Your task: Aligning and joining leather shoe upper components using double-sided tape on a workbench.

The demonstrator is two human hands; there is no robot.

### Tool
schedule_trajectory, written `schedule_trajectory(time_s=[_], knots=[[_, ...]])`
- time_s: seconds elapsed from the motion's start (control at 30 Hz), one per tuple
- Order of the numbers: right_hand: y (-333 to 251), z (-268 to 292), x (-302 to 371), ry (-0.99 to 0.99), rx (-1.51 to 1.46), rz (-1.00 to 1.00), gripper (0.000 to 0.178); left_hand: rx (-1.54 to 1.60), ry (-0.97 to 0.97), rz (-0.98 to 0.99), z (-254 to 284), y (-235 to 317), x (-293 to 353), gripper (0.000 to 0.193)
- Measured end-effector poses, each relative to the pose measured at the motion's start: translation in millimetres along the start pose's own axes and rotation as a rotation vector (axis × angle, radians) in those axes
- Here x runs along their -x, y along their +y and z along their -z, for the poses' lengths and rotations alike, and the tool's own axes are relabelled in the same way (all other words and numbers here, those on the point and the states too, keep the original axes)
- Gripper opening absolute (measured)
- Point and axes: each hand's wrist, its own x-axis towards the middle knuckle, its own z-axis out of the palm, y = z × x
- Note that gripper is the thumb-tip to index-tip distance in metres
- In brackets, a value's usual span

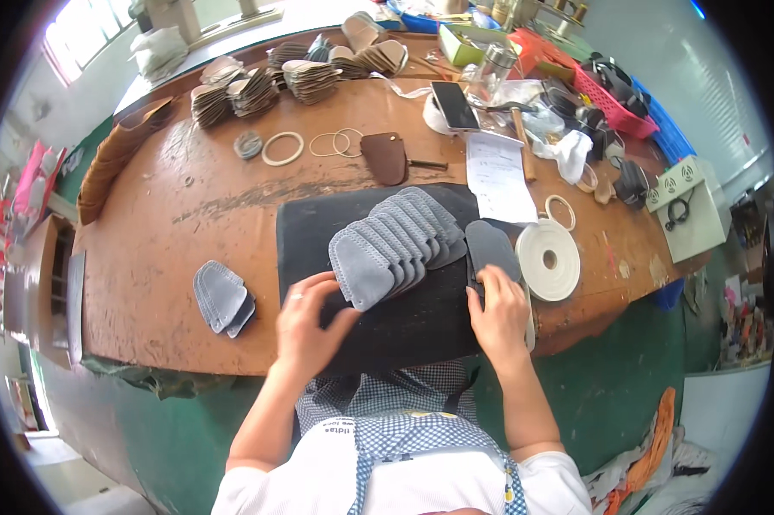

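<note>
A row of overlapping grey leather pieces (pixel 365 262), with small holes along their edges, fans across a black mat (pixel 318 343). My left hand (pixel 308 326) is at the row's near left end, thumb and fingers spread apart around the front piece's edge. To the right lies a stack of grey leather pieces (pixel 492 246). My right hand (pixel 500 316) has its thumb and fingertips closed on the near end of that stack. Two or so similar grey pieces (pixel 220 293) lie overlapped on the brown table, left of the mat.
A white tape roll (pixel 548 260) sits right of the stack. Beyond the mat are a paper sheet (pixel 497 176), a brown leather piece (pixel 384 160), a hammer (pixel 523 142) and a phone (pixel 454 106). Several bundles of leather pieces (pixel 310 80) line the table's (pixel 147 283) far side.
</note>
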Motion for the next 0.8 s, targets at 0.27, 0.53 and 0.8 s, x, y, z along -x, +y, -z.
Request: schedule_trajectory(time_s=[0.27,0.53,0.8], knots=[[-68,12,-9,-0.301,-0.826,-0.113,0.016,0.014,-0.181,-0.003,-14,-2,-15,0.030],[-116,-17,18,-0.408,-1.039,-0.062,0.054,0.781,-0.301,0.404,1,5,11,0.010],[-47,17,-16,0.263,-0.491,0.013,0.032,0.034,0.502,0.225,76,-22,9,0.008]])
